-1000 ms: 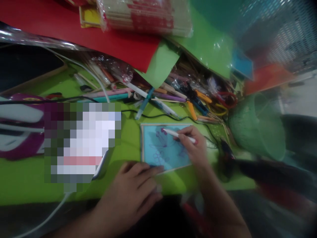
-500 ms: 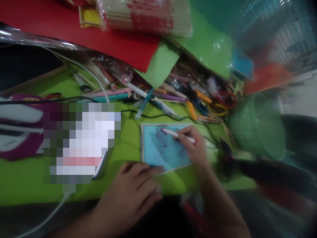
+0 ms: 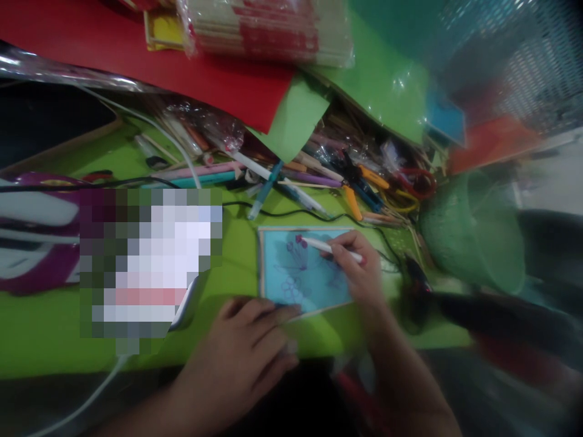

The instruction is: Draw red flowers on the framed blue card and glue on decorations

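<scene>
A light-blue card (image 3: 314, 285) with a thin wooden border lies on the green tabletop. Flower-like outlines in dark purple are drawn on it, and a small bloom near its top is coloured in. My right hand (image 3: 359, 261) is closed around a white felt-tip pen (image 3: 322, 244) with a reddish end. The pen's tip is at that coloured bloom. My left hand (image 3: 257, 346) lies palm down at the card's lower left corner, fingers stretched out, its index finger resting over the bottom border. Nothing shows held in it.
Left of the card lies a blurred-out phone-like device (image 3: 159, 261) with a white cable (image 3: 102, 385). Behind are heaped pens, sticks and scissors (image 3: 416, 182), red sheeting (image 3: 204, 91) and a wrapped stick bundle (image 3: 277, 30). A green basket (image 3: 473, 237) and a dark glue-gun-like tool (image 3: 419, 291) sit right.
My right hand and the pen have shifted slightly to the right. The bloom at the pen's tip shows more colour. My left hand and the card have stayed put.
</scene>
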`<act>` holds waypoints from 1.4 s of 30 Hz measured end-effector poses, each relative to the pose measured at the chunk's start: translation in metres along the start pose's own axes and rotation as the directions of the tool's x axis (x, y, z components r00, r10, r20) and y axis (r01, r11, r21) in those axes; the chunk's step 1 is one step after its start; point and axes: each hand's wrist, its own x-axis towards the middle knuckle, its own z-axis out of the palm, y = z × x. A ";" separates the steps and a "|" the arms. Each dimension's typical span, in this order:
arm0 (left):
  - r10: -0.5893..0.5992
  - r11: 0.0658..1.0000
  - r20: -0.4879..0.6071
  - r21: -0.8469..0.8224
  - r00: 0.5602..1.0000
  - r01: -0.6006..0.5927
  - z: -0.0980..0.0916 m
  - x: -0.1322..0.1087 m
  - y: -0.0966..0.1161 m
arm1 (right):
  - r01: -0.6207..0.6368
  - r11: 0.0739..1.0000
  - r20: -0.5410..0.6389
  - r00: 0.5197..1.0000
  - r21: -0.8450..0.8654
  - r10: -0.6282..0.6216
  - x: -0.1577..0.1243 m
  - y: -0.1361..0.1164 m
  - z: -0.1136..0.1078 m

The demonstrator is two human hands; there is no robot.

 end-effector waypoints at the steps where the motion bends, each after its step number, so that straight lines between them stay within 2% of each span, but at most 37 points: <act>1: 0.000 1.000 0.007 -0.001 1.000 0.000 0.000 0.000 0.000 | 0.003 1.000 -0.004 1.000 0.004 -0.003 0.000 0.000 0.000; 10: 0.015 1.000 0.012 0.018 1.000 -0.016 -0.002 0.000 0.000 | 0.039 0.998 -0.064 0.997 0.047 -0.036 -0.001 0.012 -0.006; 13: 0.011 1.000 0.019 0.015 1.000 -0.011 -0.001 0.000 0.000 | 0.043 0.999 -0.050 0.998 0.029 -0.042 -0.002 0.009 -0.005; 20: 0.017 0.999 0.010 0.029 1.000 -0.017 -0.001 0.000 -0.001 | -0.007 0.999 0.062 0.998 0.039 0.005 -0.005 -0.003 0.000; 42: 0.009 1.000 0.021 0.009 1.000 -0.009 0.000 -0.002 -0.001 | 0.026 1.000 0.092 0.995 -0.001 -0.025 -0.003 -0.001 0.002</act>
